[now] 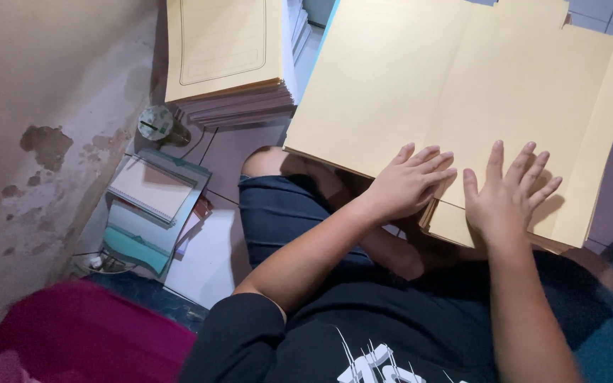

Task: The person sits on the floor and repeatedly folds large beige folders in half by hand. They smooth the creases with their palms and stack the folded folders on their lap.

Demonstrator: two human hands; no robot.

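Pressing flat on the open tan folder (420, 78), my left hand (407, 186) lies palm down with fingers together, gripping nothing. My right hand (506, 195) sits just beside it at three o'clock, fingers spread wide, also flat and holding nothing. That folder rests across my lap. At eleven o'clock a stack of folders (225, 57) stands on the floor; notebooks (152, 206) lie at nine o'clock by the stained wall (37, 128).

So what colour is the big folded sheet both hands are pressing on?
Pale yellow-tan, plain; the folded sheet shows best in the head view, under the left hand and right hand.
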